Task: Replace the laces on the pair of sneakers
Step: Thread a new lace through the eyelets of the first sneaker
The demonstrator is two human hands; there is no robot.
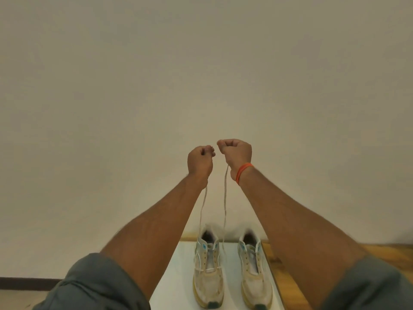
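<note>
Head view: left hand [199, 163] and right hand [236, 153] each pinch end of pale flat lace [225, 202], raised high, likely evening lengths; lace threaded through bottom eyelets of left worn white sneaker [208, 274]; right worn white sneaker [254, 276] unlaced on white worktop [178, 276].

We see two sneakers w/ worn, matt uppers, prob. mesh cloth + synthetic panels: the left sneaker [209, 278] looks scuffed and dingy at the toe, the right sneaker [254, 280] much the same, both w/ yellowed rubbery soles. The lace [225, 198] reads as flat woven cloth, off-white, matt. They sit on a table [178, 265] w/ a smooth white top, slight sheen, maybe laminate. Past its right edge the floor [288, 276] is glossy wood. Wall [201, 63]: matt, plain paint. Wristband [242, 173]: orange, rubbery-looking. Sleeves [100, 287]: grey matt cloth.
</note>
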